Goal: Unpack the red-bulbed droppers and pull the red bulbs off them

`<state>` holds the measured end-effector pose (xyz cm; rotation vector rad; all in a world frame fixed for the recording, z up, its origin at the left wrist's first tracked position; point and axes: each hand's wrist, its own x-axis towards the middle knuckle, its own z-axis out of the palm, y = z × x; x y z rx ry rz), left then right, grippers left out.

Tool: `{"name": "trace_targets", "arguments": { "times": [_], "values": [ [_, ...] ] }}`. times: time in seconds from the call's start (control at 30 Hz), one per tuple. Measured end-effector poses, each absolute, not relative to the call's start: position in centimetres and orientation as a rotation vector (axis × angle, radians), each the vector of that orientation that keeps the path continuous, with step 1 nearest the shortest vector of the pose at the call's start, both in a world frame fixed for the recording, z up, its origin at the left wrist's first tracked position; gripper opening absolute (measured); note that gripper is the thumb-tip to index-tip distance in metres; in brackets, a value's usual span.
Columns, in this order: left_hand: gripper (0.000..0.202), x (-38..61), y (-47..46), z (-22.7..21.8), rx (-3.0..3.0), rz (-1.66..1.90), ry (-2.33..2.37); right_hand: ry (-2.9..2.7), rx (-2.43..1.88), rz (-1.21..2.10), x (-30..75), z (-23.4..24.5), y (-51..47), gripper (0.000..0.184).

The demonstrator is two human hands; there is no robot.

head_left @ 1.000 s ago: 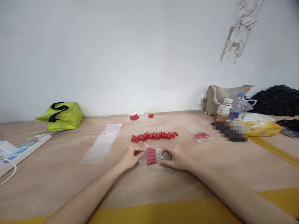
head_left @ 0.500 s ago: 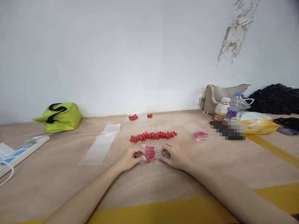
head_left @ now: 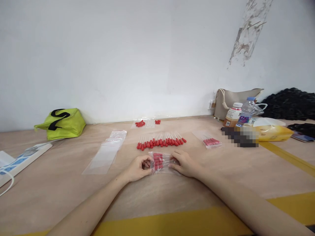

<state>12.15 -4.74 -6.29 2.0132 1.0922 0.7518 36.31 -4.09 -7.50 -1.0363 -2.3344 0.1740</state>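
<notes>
A clear plastic zip bag (head_left: 165,169) lies low over the table in front of me, with several red-bulbed droppers (head_left: 158,160) inside, bulbs to the left. My left hand (head_left: 139,168) is closed on the bag's left edge, thumb below and fingers curled above. At the other end, my right hand (head_left: 185,164) grips the bag's right part, covering the dropper tips. Just beyond the hands lies a row of loose droppers (head_left: 161,142), bulbs toward me. A filled bag of droppers (head_left: 211,141) rests farther right. Flat clear bags (head_left: 104,157) overlap on the left.
Near the wall lie more bagged red bulbs (head_left: 140,123). On the left are a lime-green bag (head_left: 66,126) and a power strip (head_left: 27,160). To the right stand bottles (head_left: 232,115), a beige bag (head_left: 240,95), a yellow tissue pack (head_left: 275,132) and a black heap (head_left: 290,103).
My left thumb and fingers have shifted slightly along the bag's left edge, and the bulbs inside sit a little differently. My right hand has barely moved.
</notes>
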Motion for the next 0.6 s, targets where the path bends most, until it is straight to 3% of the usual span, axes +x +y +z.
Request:
{"name": "trace_targets", "arguments": {
  "times": [0.47,0.6],
  "values": [
    [0.026,12.46,-5.46,-6.15,2.666,0.741,1.083,-2.238,-1.015,0.249,36.25,-7.85,-3.92,0.006],
    [0.016,12.77,-5.68,-6.03,2.699,0.727,1.163,-2.238,-0.993,0.255,36.31,-7.94,-3.91,0.008]
  ]
}}
